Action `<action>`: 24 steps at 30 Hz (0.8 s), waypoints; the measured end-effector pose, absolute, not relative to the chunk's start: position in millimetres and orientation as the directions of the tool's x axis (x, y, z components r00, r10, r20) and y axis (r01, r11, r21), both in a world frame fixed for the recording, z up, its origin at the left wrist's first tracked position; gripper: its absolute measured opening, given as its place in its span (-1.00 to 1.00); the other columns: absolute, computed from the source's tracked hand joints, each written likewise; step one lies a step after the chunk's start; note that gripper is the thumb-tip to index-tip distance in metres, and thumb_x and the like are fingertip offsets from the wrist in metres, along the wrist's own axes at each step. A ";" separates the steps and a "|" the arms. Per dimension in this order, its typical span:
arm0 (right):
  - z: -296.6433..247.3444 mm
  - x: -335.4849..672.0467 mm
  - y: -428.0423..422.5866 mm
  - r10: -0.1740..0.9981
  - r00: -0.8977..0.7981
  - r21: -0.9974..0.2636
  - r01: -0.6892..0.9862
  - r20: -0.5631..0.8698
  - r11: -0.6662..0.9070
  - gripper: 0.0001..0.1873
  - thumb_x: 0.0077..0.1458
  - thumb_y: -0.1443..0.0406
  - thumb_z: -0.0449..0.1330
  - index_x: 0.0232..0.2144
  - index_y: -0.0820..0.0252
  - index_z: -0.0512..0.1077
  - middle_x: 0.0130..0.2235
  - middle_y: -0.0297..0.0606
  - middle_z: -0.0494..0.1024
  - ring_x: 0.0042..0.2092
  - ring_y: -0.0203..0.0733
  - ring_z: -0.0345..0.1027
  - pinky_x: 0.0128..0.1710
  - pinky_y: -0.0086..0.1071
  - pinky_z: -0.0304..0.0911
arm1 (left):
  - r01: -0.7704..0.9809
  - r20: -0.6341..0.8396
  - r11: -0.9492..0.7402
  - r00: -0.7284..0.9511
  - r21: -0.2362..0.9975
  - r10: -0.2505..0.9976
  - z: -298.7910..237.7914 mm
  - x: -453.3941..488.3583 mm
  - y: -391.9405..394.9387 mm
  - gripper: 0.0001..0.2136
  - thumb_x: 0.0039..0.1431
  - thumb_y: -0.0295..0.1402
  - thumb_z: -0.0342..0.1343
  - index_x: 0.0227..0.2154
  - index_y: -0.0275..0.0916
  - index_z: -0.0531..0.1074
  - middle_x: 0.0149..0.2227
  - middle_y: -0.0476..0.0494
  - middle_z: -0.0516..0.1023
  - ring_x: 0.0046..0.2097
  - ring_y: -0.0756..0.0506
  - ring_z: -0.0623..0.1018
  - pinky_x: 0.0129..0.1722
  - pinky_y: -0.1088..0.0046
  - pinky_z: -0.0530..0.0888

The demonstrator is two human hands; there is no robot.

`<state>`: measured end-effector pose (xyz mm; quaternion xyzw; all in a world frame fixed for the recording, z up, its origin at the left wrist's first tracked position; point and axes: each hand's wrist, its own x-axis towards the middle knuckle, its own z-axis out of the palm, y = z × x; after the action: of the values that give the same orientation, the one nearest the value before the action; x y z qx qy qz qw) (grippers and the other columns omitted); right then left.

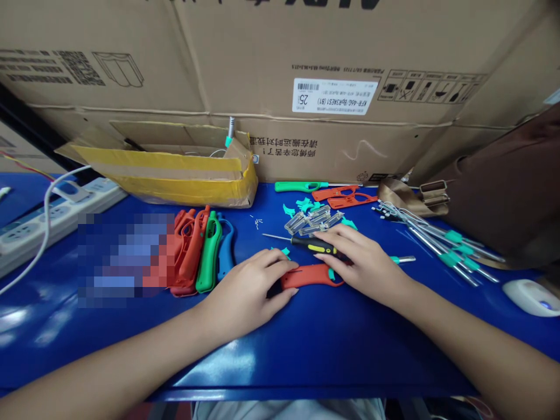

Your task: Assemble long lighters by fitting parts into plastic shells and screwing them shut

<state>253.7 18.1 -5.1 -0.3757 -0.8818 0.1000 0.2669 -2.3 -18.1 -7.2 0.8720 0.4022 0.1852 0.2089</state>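
A red plastic lighter shell (308, 275) lies flat on the blue table (306, 344) between my hands. My left hand (249, 289) rests palm down at its left end, fingers curled round that end and pressing it. My right hand (361, 259) lies over its right end, fingers stretched and pinching the shell near a teal trigger piece. A black and yellow screwdriver (306, 243) lies just behind the shell, under my right fingertips. A metal tube (405, 259) sticks out to the right of my right hand.
Red, green and blue shells (203, 251) are stacked at the left. Clear and teal small parts (312, 214) lie behind. Metal tubes with teal collars (441, 242) lie at the right. An open taped box (175, 169), a power strip (52, 213), a mouse (531, 296) and big cartons stand around.
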 end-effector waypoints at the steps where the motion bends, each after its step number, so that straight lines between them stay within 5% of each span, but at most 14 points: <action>1: -5.3 253.1 18.2 0.718 -0.558 -0.378 0.612 0.416 0.695 -0.66 0.31 0.27 0.18 0.11 0.18 0.41 -0.03 -0.11 0.53 -0.08 -0.08 0.51 -0.08 -0.23 0.48 | 0.622 0.167 -0.595 0.606 0.509 0.778 -7.4 -2.2 -17.8 -0.69 0.34 -0.33 0.13 0.09 -0.26 0.44 0.00 -0.22 0.48 0.04 -0.21 0.48 0.10 0.16 0.48; 13: -9.6 245.2 19.9 0.672 -0.530 -0.102 0.741 0.517 0.663 -0.65 0.28 0.16 0.23 0.03 0.22 0.53 -0.19 -0.19 0.62 -0.26 -0.14 0.54 -0.36 -0.34 0.39 | 0.643 0.194 -0.618 0.605 0.453 0.772 -5.3 -0.8 -16.1 -0.72 0.31 -0.33 0.15 0.06 -0.20 0.45 -0.03 -0.20 0.47 0.02 -0.22 0.41 0.10 0.11 0.43; 20: -10.4 244.7 20.8 0.687 -0.549 -0.150 0.719 0.477 0.678 -0.66 0.26 0.18 0.26 0.01 0.24 0.53 -0.19 -0.19 0.61 -0.25 -0.13 0.53 -0.35 -0.33 0.38 | 0.636 0.189 -0.612 0.605 0.471 0.774 -5.0 -2.4 -17.1 -0.71 0.31 -0.34 0.16 0.07 -0.18 0.44 0.00 -0.19 0.46 0.03 -0.21 0.43 0.10 0.11 0.44; 24: -7.1 244.4 18.7 0.693 -0.463 -0.295 0.669 0.552 0.682 -0.71 0.25 0.24 0.27 -0.02 0.23 0.53 -0.20 -0.18 0.59 -0.27 -0.17 0.50 -0.31 -0.34 0.38 | 0.626 0.178 -0.604 0.607 0.494 0.775 -4.9 -2.3 -16.7 -0.72 0.31 -0.34 0.15 0.06 -0.18 0.44 0.03 -0.19 0.45 0.07 -0.20 0.45 0.14 0.12 0.44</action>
<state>244.4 18.7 -7.1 -0.3981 -0.8552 0.0182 0.3314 -2.3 -16.7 -4.9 0.8750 0.4001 0.1906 0.1949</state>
